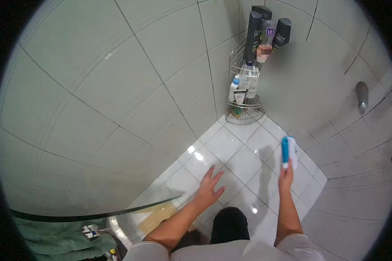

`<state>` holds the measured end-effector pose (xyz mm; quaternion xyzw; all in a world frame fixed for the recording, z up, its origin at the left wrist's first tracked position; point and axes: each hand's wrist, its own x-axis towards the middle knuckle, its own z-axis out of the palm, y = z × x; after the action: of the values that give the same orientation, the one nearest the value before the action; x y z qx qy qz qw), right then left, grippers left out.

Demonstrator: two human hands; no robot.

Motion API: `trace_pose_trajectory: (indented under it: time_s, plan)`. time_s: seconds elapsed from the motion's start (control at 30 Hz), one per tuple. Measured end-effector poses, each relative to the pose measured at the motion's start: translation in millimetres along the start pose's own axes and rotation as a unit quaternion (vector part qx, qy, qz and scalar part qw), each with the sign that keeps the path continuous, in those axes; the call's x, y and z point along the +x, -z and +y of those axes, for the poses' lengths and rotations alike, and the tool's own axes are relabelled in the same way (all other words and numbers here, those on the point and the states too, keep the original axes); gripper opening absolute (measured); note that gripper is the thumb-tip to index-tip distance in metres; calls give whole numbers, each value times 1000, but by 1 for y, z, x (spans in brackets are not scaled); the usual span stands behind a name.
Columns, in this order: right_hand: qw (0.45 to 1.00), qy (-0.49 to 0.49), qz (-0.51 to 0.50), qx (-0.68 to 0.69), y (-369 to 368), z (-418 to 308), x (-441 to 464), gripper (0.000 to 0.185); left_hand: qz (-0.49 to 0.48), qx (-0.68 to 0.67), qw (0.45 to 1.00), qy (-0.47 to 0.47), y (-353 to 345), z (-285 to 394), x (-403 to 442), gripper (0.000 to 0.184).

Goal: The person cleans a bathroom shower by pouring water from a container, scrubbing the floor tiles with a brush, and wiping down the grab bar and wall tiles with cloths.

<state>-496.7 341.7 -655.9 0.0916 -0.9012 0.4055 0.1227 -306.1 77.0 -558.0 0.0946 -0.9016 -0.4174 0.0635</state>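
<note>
Fingers [288,168] of our right hand [285,176] wrap the near end of a blue-and-white item [288,151], its length pointing away, while our left hand [210,191] splays empty.

glare spots on floor [244,158]; curved fisheye distortion, black corners; blurred patch over wall [359,141]

Right hand [285,176] holding blue-and-white object [285,150], left hand [209,190] spread, wire rack [245,116]

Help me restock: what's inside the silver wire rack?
Dark bottles and a clear bottle with pink liquid above; white bottles, something yellow-green below. Grey blur hides part of the rack's right side.
</note>
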Motion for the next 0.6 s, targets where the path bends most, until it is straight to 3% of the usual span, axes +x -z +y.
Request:
trace_pose_trajectory:
  time_s: [0.1, 0.2, 0.23, 0.3, 0.33, 0.4, 0.43, 0.47, 0.53, 0.57, 0.6]
  plan:
    - [990, -100, -87, 41, 3, -61, 13, 46, 2, -31, 999, 12, 33, 67, 11, 55]
    - [988, -22, -63, 140, 26, -148, 20, 45, -31, 10, 998, -51, 82, 118, -6, 54]
    - [984, -8, -90, 154, 37, -168, 28, 45, -9, 18, 999, -27, 99, 136, -13, 54]
    - [979, -22, -188, 71, 63, -194, 47, 45, -80, 57, 995, -11, 131, 173, -32, 56]
    - [974, -10, -217, 59, 83, -216, 56, 43, -49, 61, 997, 18, 143, 185, -41, 56]
    - [967, 135, -212, 37, 94, -237, 68, 40, -133, 8, 990, 39, 169, 195, -59, 54]
    - [936, 38, -237, 260, 80, -208, 74, 40, -83, 10, 993, 83, 179, 208, -71, 54]
    - [921, 48, -269, 277, 76, -202, 83, 44, -87, 10, 992, 95, 190, 219, -81, 53]
    - [929, 178, -323, 30, 84, -242, 89, 49, -61, -3, 989, 136, 208, 218, -105, 53]
    - [913, 209, -350, 35, 82, -255, 87, 49, -58, 4, 987, 153, 213, 214, -117, 51]
    - [901, 142, -409, 10, 79, -266, 86, 51, -60, 9, 985, 162, 212, 211, -131, 50]
